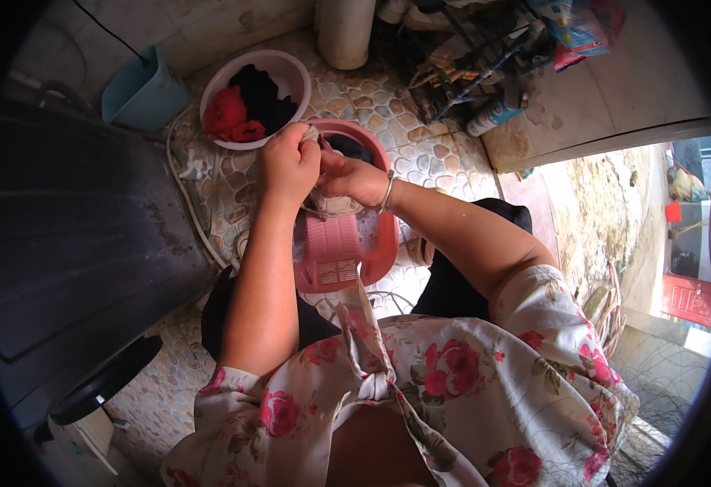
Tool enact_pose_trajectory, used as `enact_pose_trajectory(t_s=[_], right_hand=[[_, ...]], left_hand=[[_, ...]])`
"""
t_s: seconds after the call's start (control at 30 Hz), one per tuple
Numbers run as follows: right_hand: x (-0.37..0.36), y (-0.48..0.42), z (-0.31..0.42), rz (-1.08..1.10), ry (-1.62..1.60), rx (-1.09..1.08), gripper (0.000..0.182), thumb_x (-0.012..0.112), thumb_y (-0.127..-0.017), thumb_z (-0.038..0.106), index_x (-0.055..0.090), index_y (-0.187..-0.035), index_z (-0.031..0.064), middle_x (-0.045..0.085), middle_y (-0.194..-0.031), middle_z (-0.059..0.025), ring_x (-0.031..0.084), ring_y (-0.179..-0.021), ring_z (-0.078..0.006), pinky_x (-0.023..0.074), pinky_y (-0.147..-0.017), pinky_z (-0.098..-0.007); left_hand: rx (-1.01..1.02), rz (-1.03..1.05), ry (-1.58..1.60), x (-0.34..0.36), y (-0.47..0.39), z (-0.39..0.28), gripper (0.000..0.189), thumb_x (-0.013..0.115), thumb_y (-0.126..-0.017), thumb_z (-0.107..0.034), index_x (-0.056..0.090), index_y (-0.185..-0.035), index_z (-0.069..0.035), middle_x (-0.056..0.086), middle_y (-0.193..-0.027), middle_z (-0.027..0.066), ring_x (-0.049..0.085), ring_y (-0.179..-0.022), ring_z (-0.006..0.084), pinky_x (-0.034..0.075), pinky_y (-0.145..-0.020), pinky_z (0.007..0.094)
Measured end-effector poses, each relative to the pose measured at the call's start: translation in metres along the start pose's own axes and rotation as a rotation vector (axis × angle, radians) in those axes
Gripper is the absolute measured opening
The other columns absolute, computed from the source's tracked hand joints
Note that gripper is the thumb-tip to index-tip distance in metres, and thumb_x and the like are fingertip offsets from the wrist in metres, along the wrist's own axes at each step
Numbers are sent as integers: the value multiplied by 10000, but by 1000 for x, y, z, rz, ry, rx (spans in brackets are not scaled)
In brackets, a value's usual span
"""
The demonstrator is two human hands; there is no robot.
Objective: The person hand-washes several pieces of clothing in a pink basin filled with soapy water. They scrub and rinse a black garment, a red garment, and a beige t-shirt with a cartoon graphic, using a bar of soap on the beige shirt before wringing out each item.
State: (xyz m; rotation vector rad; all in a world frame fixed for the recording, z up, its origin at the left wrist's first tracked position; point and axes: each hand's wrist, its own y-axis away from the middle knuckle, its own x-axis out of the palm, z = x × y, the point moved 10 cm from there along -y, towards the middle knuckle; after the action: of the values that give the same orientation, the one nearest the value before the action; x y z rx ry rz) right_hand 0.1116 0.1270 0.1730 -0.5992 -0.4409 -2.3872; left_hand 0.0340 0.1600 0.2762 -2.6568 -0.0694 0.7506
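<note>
My left hand grips a piece of beige cloth above a pink plastic washbasin. Close beside it, my right hand holds the same cloth, fingers curled into the fabric; a bracelet circles that wrist. Part of the cloth is hidden behind both hands. A ribbed washboard is built into the near side of the basin, with sudsy water next to it. Dark fabric lies at the basin's far side.
Beyond the washbasin stands a pale pink basin with red cloth and black cloth. A blue-green bin is at the far left, near a large dark appliance. A cluttered metal rack and a spray can stand far right.
</note>
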Motion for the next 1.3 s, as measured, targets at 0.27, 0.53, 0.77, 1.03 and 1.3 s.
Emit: enact_pose_trajectory(t_s=[0.27, 0.53, 0.77, 1.03, 1.3], right_hand=[[-44, 4, -55, -20, 1161, 70, 459, 650, -787, 242, 562, -1190, 42, 646, -1062, -154, 621, -952, -272, 480, -871, -332], [-54, 17, 36, -276, 1955, 266, 347, 549, -739, 150, 653, -1068, 115, 664, -1034, -85, 611, -938, -316, 491, -834, -384], [-63, 18, 76, -383, 1869, 61, 272, 601, -785, 262, 672, -1007, 122, 664, -918, -140, 630, -857, -329, 499, -796, -414], [69, 84, 217, -427, 1318, -999, 155, 698, -737, -8, 614, -866, 15, 604, -851, -102, 593, -769, -255, 481, -694, -303], [19, 75, 194, -456, 900, -804, 105, 675, -767, 76, 605, -821, 21, 588, -838, -87, 580, -802, -207, 466, -719, -292]], left_hand=[[81, -46, 198, -9, -4, -21, 198, 521, -834, -20, 623, -1003, -37, 667, -851, 133, 651, -784, 230, 499, -702, 321], [-46, -224, 23, -54, -10, 25, 205, 572, -822, -82, 652, -1010, -89, 681, -889, 136, 669, -828, 283, 513, -734, 335], [-115, -265, -74, -64, -10, 43, 167, 608, -808, -101, 668, -962, -75, 677, -869, 148, 663, -814, 295, 511, -731, 352], [-182, -164, -64, -57, -12, 64, 148, 599, -823, -126, 664, -940, -64, 671, -866, 159, 646, -802, 335, 507, -734, 382], [-285, -100, -187, -52, -12, 72, 161, 560, -857, -164, 649, -945, -64, 665, -855, 176, 642, -818, 357, 500, -726, 406]])
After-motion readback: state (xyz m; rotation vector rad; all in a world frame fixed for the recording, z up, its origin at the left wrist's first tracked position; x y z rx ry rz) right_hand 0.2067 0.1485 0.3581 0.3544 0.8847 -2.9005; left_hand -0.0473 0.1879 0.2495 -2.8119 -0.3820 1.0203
